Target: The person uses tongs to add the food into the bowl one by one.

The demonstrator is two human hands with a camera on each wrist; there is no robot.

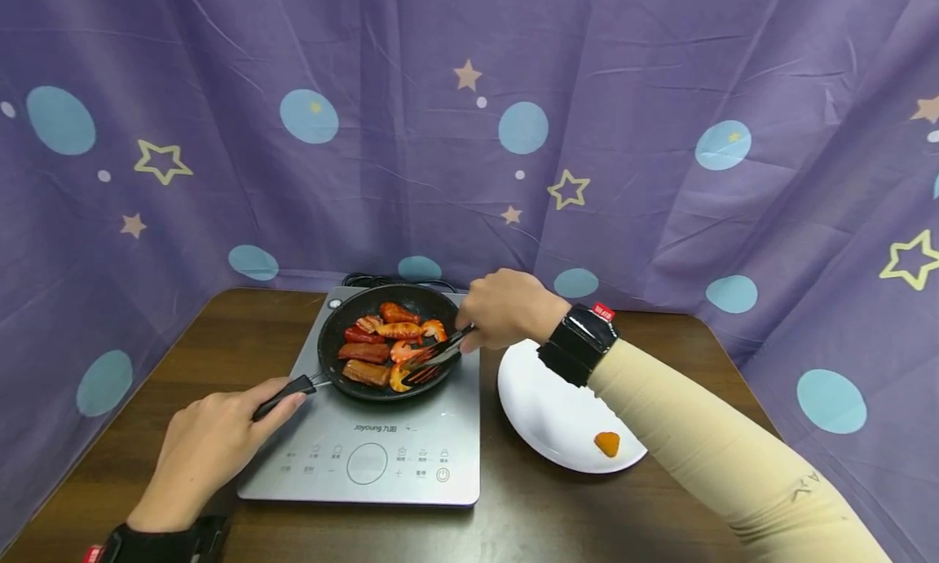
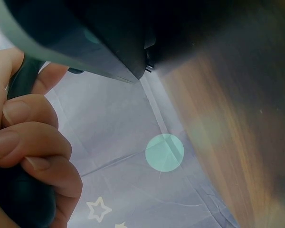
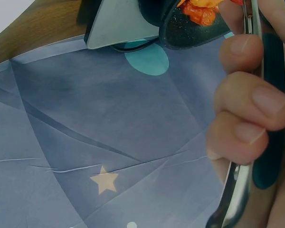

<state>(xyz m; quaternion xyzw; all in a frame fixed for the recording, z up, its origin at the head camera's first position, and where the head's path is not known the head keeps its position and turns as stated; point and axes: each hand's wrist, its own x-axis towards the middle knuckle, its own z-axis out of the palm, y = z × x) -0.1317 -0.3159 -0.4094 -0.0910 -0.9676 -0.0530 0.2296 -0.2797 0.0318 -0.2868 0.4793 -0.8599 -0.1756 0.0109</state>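
My left hand point(image 1: 209, 437) grips the black handle point(image 1: 284, 397) of a frying pan point(image 1: 433, 301). In the left wrist view its fingers point(image 2: 35, 142) curl round that handle point(image 2: 23, 199). My right hand point(image 1: 504, 309) holds kitchen tongs point(image 1: 443, 351) with dark slotted ends, reaching down into the pan from its right side. The right wrist view shows fingers point(image 3: 249, 104) wrapped about the metal and dark green tongs handle point(image 3: 270, 156). The tongs' ends overlap a curled shrimp point(image 1: 398, 377) at the pan's lower right. Beside it lie more shrimp and several reddish-brown food pieces point(image 1: 364, 352).
The pan stands on a silver induction cooktop point(image 1: 315, 486) on a wooden table point(image 1: 543, 522). To the right, partly under my right forearm, is a white plate point(image 1: 539, 408) bearing one small orange-brown piece point(image 1: 607, 443). A black cord point(image 1: 359, 280) lies behind the cooktop, before a purple curtain point(image 1: 411, 204).
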